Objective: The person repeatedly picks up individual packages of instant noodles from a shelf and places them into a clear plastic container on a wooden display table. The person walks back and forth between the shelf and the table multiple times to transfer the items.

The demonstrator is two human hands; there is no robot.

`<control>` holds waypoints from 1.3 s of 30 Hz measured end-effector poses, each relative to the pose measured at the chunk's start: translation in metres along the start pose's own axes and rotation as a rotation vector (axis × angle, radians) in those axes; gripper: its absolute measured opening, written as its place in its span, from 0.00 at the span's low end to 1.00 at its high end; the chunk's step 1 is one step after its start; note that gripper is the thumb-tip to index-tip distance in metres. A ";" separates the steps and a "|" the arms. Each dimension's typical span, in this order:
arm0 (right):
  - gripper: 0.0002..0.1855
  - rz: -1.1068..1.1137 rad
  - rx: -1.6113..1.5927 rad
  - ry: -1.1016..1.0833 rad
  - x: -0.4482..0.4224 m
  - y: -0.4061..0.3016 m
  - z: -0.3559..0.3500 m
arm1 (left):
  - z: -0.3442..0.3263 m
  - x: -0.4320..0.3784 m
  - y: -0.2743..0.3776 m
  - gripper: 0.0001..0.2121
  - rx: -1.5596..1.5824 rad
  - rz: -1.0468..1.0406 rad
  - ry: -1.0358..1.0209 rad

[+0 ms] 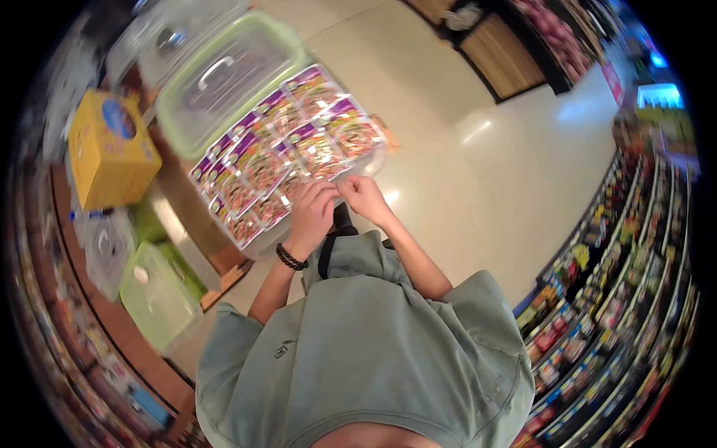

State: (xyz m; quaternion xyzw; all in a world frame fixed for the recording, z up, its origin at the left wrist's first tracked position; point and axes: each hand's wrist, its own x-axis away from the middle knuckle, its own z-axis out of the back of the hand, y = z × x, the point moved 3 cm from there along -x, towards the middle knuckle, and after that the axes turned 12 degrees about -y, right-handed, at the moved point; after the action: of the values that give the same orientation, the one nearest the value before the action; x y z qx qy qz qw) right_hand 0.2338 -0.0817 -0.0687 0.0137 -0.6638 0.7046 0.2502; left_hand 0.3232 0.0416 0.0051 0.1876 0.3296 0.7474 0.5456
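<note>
My left hand [312, 214], with a dark beaded bracelet [292, 257] at its wrist, is by the near edge of a display of packaged snack packets [260, 165]. My right hand [363, 197] is curled beside it, and the fingertips of both almost meet. Whether anything small is pinched between them cannot be made out. The packets have purple tops and clear fronts with reddish-brown food inside. They lie in overlapping rows in a clear bin, whose translucent lid with a pale green rim [178, 120] stands tilted up behind them.
A yellow box [115, 154] stands left of the bin. Below it are further clear tubs and a green-rimmed lid [159, 297] by a wooden stand [224, 285]. Stocked shelves [605, 291] curve along the right. A wooden produce stand [501, 53] is ahead on the tiled floor [448, 185].
</note>
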 end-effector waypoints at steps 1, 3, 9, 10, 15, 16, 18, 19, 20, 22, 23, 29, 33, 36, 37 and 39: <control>0.20 -0.004 0.012 0.023 0.019 0.004 0.014 | -0.005 -0.009 0.010 0.07 0.003 -0.011 -0.004; 0.22 -0.017 0.030 0.109 0.065 0.007 0.046 | -0.018 -0.027 0.039 0.07 0.016 -0.069 -0.034; 0.15 0.080 -0.376 0.448 0.185 0.093 0.106 | -0.094 -0.072 0.135 0.09 0.030 -0.339 -0.320; 0.08 0.035 -0.435 0.421 0.210 0.103 0.114 | -0.108 -0.075 0.156 0.09 0.031 -0.389 -0.373; 0.10 0.105 -0.492 0.737 0.318 0.155 0.136 | -0.209 -0.052 0.255 0.12 0.012 -0.647 -0.728; 0.11 0.105 -0.401 0.810 0.336 0.165 0.140 | -0.230 -0.041 0.271 0.13 -0.007 -0.732 -0.797; 0.14 0.121 -0.355 0.927 0.377 0.178 0.151 | -0.280 -0.022 0.304 0.16 0.001 -0.857 -0.924; 0.14 0.069 -0.465 0.972 0.400 0.179 0.156 | -0.300 -0.009 0.316 0.18 0.022 -0.878 -0.988; 0.13 0.020 -0.581 1.009 0.423 0.177 0.158 | -0.317 0.003 0.328 0.20 0.039 -0.892 -1.053; 0.13 0.013 -0.694 1.129 0.459 0.198 0.158 | -0.340 0.022 0.363 0.22 0.055 -0.978 -1.129; 0.13 0.039 -0.707 1.196 0.474 0.216 0.154 | -0.350 0.030 0.382 0.23 0.066 -1.021 -1.165; 0.11 0.155 -0.881 1.432 0.550 0.266 0.141 | -0.413 0.046 0.446 0.23 0.086 -1.236 -1.387; 0.11 0.228 -1.003 1.630 0.587 0.300 0.149 | -0.478 0.049 0.473 0.22 0.114 -1.348 -1.595; 0.10 0.129 -1.092 1.650 0.619 0.317 0.175 | -0.522 0.047 0.502 0.22 0.091 -1.392 -1.630; 0.10 0.124 -1.098 1.646 0.632 0.323 0.187 | -0.538 0.046 0.512 0.22 0.085 -1.435 -1.631; 0.10 0.114 -1.116 1.630 0.658 0.332 0.216 | -0.569 0.044 0.539 0.21 0.063 -1.462 -1.617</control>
State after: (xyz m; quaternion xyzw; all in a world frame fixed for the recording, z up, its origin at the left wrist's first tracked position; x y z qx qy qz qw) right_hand -0.5325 -0.0627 -0.1198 -0.6275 -0.5252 0.0956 0.5668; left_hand -0.4289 -0.1824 -0.0279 0.3964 -0.0757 -0.1107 0.9082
